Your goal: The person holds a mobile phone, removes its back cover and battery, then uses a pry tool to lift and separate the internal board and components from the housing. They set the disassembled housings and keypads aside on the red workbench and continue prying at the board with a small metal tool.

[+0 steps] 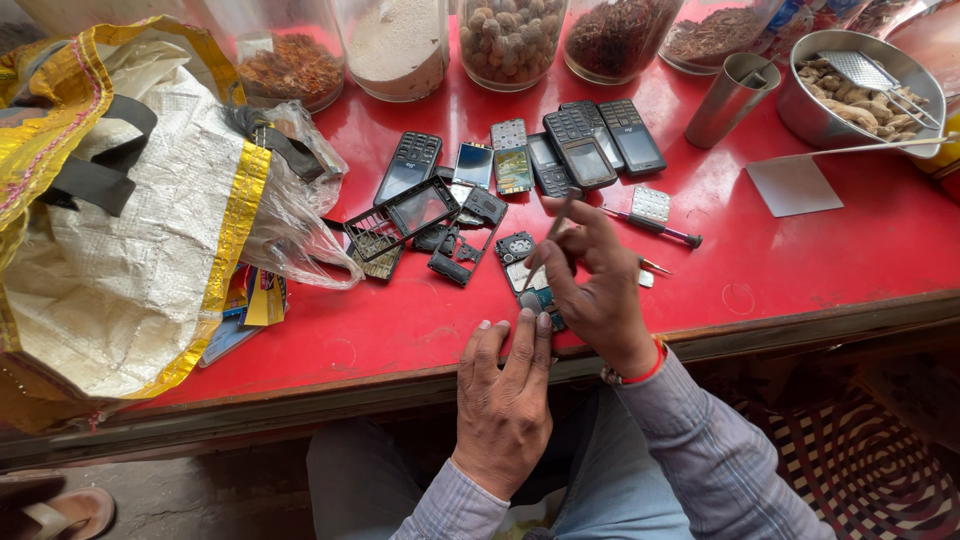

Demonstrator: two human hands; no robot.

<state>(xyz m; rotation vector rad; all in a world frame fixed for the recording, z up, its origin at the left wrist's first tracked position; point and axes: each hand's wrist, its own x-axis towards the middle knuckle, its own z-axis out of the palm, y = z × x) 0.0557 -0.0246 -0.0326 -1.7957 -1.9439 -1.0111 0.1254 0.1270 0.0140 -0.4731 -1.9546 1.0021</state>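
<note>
My right hand (592, 278) grips a thin tool (560, 218) like a pen, its tip pointing down at an opened phone body (522, 262) on the red table (800, 260). Below it, my left hand (507, 385) lies flat at the table's front edge, fingertips pressed on the lower end of that phone. Loose black phone frames and covers (420, 222) lie just left of it. A row of several dark keypad phones (560, 148) rests behind my hands. A red-handled screwdriver (655, 228) and a small keypad sheet (650, 203) sit right of my right hand.
A white and gold woven bag (110, 230) with a clear plastic bag (295, 225) fills the left. Glass jars of spices (510, 40) line the back edge. A steel cup (730, 98), a steel bowl with roots and a grater (860, 85), and a grey card (795, 185) stand right.
</note>
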